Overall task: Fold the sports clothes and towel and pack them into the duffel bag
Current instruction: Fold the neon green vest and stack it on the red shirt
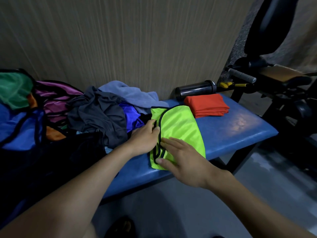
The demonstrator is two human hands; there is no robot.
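A neon yellow-green vest (180,131) with black trim lies folded on the blue bench (240,127). My left hand (145,136) pinches its black-trimmed left edge. My right hand (181,158) lies flat on the vest's near part, fingers straight. A folded orange garment (205,105) sits behind the vest. To the left is a heap of loose clothes: a dark grey garment (99,114), a grey-blue towel (130,93), a shiny blue piece (130,115), a purple piece (56,98). The black duffel bag (51,160) stands at near left.
A dark shaker bottle (197,89) lies on its side at the bench's back by the wall. A black exercise machine (274,69) stands to the right. More blue (15,127) and green (13,90) cloth lies at far left. Grey floor is below.
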